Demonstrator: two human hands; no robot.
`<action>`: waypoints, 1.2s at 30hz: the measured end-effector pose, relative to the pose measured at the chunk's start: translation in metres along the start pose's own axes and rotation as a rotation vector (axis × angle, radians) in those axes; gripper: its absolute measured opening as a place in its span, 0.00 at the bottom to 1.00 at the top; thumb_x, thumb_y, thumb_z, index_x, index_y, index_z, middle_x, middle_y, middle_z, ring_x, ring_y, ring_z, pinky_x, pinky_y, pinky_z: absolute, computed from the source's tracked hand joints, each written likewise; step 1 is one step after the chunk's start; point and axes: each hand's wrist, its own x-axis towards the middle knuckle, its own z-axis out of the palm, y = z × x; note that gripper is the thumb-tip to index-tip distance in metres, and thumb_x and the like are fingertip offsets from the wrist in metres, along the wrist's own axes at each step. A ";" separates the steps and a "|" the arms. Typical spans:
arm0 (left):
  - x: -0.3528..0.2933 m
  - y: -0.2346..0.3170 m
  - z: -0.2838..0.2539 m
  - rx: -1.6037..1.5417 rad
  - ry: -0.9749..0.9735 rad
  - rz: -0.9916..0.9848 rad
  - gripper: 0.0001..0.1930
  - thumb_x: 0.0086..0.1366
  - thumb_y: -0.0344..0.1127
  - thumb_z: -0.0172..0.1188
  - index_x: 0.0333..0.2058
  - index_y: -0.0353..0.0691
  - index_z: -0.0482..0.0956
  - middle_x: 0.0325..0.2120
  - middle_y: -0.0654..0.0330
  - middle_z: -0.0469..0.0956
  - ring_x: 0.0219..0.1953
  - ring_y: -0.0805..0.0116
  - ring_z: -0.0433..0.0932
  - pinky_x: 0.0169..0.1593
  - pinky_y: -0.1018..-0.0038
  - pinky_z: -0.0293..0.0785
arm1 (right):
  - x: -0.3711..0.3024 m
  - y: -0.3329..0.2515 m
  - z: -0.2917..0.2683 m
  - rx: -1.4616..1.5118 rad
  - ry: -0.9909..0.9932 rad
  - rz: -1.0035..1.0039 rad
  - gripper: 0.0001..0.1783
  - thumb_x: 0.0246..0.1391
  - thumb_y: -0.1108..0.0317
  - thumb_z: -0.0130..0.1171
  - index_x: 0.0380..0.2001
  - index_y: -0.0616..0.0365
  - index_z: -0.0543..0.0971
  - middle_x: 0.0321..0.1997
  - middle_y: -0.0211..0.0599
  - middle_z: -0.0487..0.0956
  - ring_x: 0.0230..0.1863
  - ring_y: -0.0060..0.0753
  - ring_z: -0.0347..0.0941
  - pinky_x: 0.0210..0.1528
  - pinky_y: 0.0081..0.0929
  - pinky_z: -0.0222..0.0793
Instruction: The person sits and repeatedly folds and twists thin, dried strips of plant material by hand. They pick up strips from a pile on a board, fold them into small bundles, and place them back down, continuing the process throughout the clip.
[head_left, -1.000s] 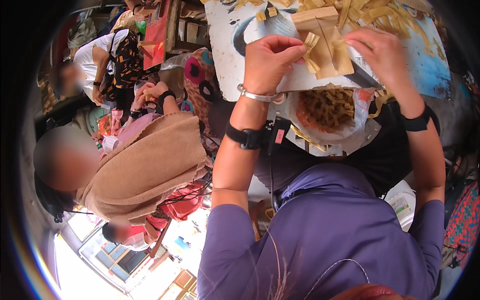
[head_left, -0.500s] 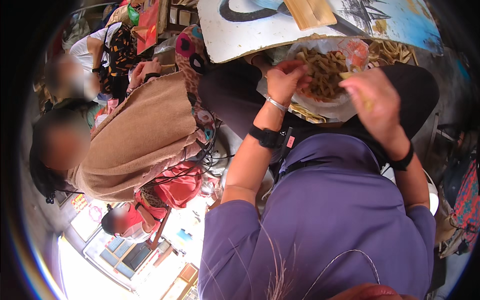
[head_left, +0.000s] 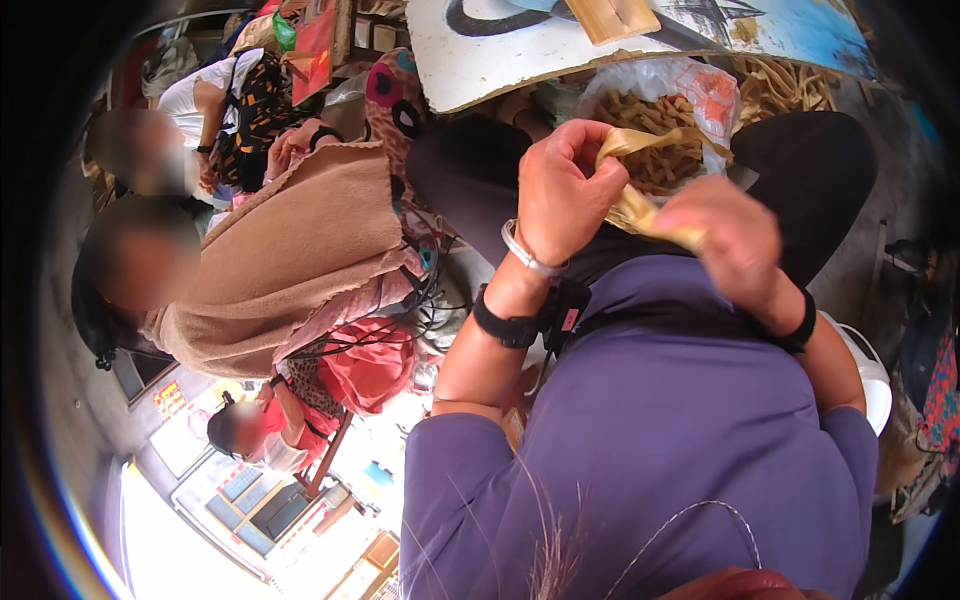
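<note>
Head view, left hand: the left hand (head_left: 568, 190) is raised over the lap, thumb and fingertips pinched on a yellowish-tan strip (head_left: 638, 214).
Right hand: the right hand (head_left: 728, 238) is lower and to the right, fingers curled; the strip runs up to them, but whether they grip it I cannot tell (the hand is blurred).
Strip: between the hands, above the dark trousers (head_left: 825, 165); one length slants down toward the right hand, another arches over to the right from the left fingers.
Plastic bag: just beyond the hands, a clear bag (head_left: 705, 95) with an orange patch holds many similar strips.
Loose strips: another heap (head_left: 785, 92) lies right of the bag.
Painted board: a white and blue board (head_left: 510, 62) is at the top, with a wooden block (head_left: 612, 20) on it.
Left side: a co-worker in a brown cloth (head_left: 285, 260) sits near.
White bucket: one (head_left: 868, 372) is beside the right forearm.
</note>
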 end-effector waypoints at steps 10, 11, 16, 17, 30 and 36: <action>-0.010 0.048 -0.002 0.434 0.092 0.563 0.09 0.48 0.23 0.64 0.30 0.38 0.80 0.21 0.59 0.74 0.24 0.64 0.76 0.29 0.74 0.72 | 0.028 0.007 0.009 0.536 0.306 0.544 0.09 0.62 0.73 0.54 0.42 0.65 0.79 0.38 0.33 0.81 0.36 0.18 0.76 0.40 0.13 0.70; -0.009 0.047 -0.002 0.459 0.100 0.571 0.09 0.48 0.21 0.64 0.30 0.37 0.80 0.22 0.59 0.75 0.24 0.66 0.77 0.29 0.76 0.72 | 0.028 0.006 0.009 0.485 0.272 0.520 0.09 0.61 0.72 0.55 0.42 0.65 0.79 0.37 0.33 0.80 0.36 0.17 0.76 0.40 0.13 0.70; -0.010 0.045 0.001 0.386 0.064 0.504 0.08 0.44 0.27 0.65 0.27 0.41 0.79 0.21 0.60 0.73 0.24 0.60 0.75 0.27 0.69 0.71 | 0.024 0.005 -0.010 0.255 -0.021 0.430 0.15 0.50 0.69 0.65 0.40 0.65 0.78 0.37 0.33 0.78 0.37 0.23 0.74 0.40 0.19 0.69; -0.010 0.046 0.001 0.362 0.039 0.481 0.08 0.44 0.28 0.65 0.26 0.41 0.79 0.21 0.60 0.73 0.24 0.60 0.75 0.27 0.69 0.71 | 0.023 0.005 -0.015 0.254 -0.075 0.440 0.14 0.50 0.69 0.64 0.39 0.65 0.78 0.37 0.33 0.77 0.36 0.23 0.74 0.40 0.20 0.69; 0.004 0.011 0.032 0.175 0.129 0.518 0.10 0.47 0.22 0.65 0.29 0.37 0.76 0.22 0.61 0.73 0.21 0.68 0.74 0.25 0.75 0.70 | 0.001 0.027 0.004 1.000 0.282 0.657 0.13 0.62 0.70 0.53 0.46 0.66 0.76 0.48 0.30 0.74 0.49 0.20 0.69 0.51 0.17 0.63; 0.004 0.007 0.023 -0.307 -0.113 0.092 0.07 0.59 0.29 0.67 0.32 0.33 0.79 0.21 0.64 0.79 0.18 0.79 0.75 0.23 0.86 0.70 | -0.003 0.032 -0.009 0.847 0.106 0.767 0.17 0.63 0.69 0.52 0.51 0.68 0.74 0.47 0.32 0.75 0.35 0.17 0.69 0.39 0.16 0.67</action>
